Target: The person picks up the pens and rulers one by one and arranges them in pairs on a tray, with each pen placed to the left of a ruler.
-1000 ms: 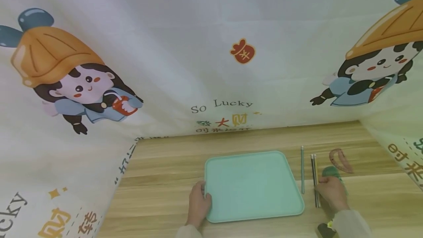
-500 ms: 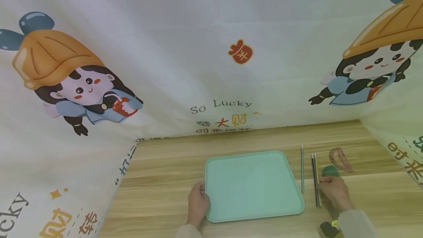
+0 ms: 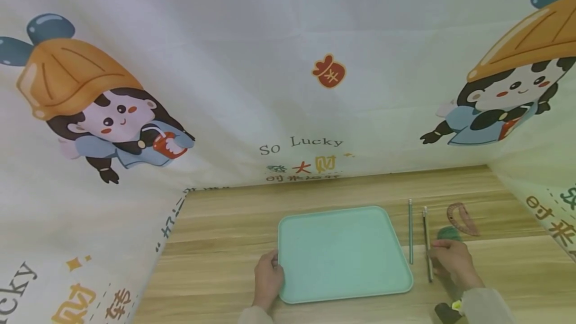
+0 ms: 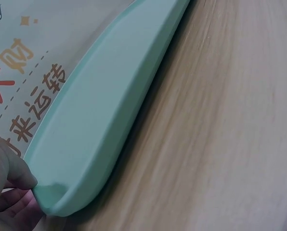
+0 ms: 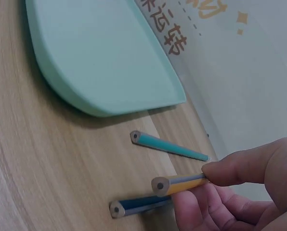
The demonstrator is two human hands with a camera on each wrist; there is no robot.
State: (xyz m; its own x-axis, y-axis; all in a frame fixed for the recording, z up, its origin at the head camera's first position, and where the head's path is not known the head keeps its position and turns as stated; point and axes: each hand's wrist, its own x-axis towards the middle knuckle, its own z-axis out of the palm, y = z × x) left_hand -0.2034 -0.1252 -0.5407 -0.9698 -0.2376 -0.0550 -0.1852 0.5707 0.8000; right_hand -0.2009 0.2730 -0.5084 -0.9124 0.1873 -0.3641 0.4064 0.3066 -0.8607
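In the head view, my left hand [image 3: 268,276] grips the left edge of a mint-green tray [image 3: 344,254], thumb on the rim and fingers beneath. My right hand [image 3: 453,262] is right of the tray. In the right wrist view, its thumb and fingers pinch a yellow pencil [image 5: 187,184], raised above the wooden table. A dark blue pencil [image 5: 138,206] lies just beneath, its far end hidden by the fingers. Between it and the tray lies a teal pencil [image 5: 172,146], also on the table. From the head, the yellow and dark blue pencils overlap.
Beyond my right hand lies a pinkish protractor [image 3: 462,219]. A green flat item [image 3: 449,234] is partly hidden by that hand. Something dark [image 3: 447,313] shows beside the right sleeve. Printed cloth [image 3: 378,114] closes in the table [image 3: 216,244] at the back and sides.
The yellow pencil has moved left in my right hand, from beside the dark blue pencil to over it. My left hand keeps its grip on the tray, which stays in place.
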